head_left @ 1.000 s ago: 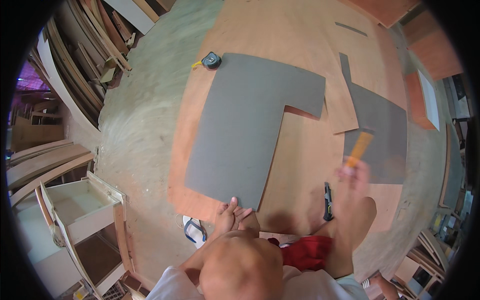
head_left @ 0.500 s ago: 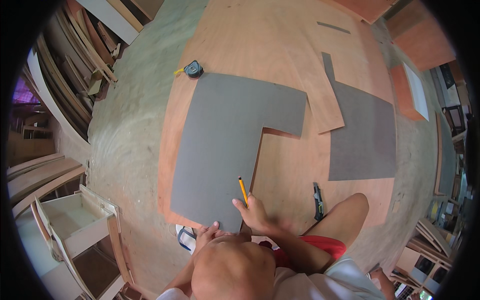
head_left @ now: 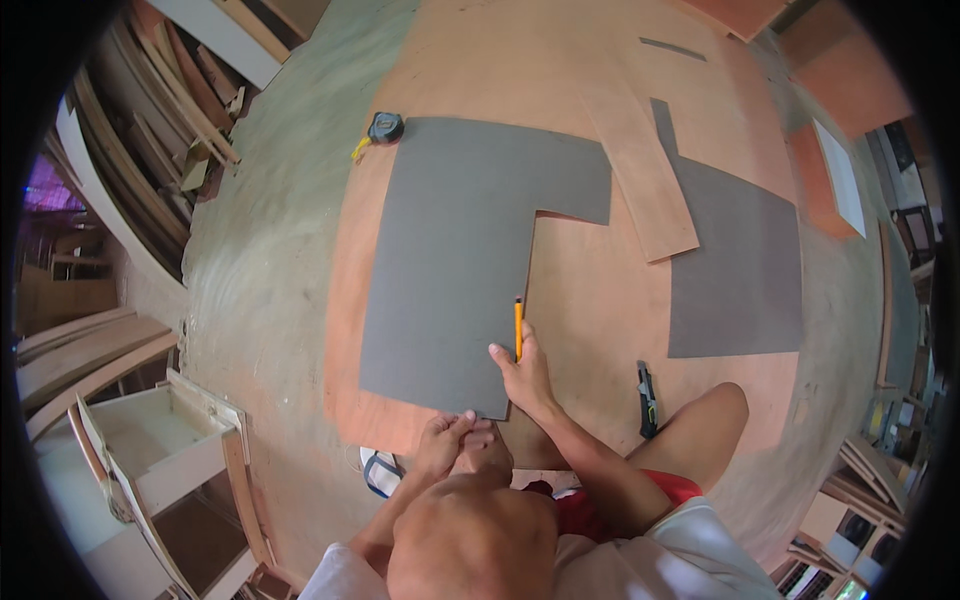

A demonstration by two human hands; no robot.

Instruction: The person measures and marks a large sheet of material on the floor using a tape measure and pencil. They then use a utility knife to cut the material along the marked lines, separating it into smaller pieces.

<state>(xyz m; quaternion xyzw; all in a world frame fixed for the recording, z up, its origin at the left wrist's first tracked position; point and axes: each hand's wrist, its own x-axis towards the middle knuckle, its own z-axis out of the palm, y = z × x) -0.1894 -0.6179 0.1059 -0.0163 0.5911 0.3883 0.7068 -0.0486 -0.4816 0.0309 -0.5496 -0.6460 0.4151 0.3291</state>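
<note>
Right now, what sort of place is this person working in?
Most likely a carpentry or furniture workshop. Large plywood sheets cover the concrete floor, timber boards are stacked at the left, and an unfinished cabinet stands nearby. The right hand holds a pencil against a grey L-shaped sheet.

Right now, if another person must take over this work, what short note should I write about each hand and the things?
Right hand: holds a yellow pencil, tip at the inner right edge of the L-shaped grey sheet.
Left hand: fingers rest at the sheet's near edge, by its lower right corner.
Sheet lies flat on the plywood. Tape measure sits at the sheet's far left corner; a knife lies right of the hand. A second grey sheet lies further right.
Done: no pencil line can be seen from here.
Left: the marking along that edge, probably.
</note>
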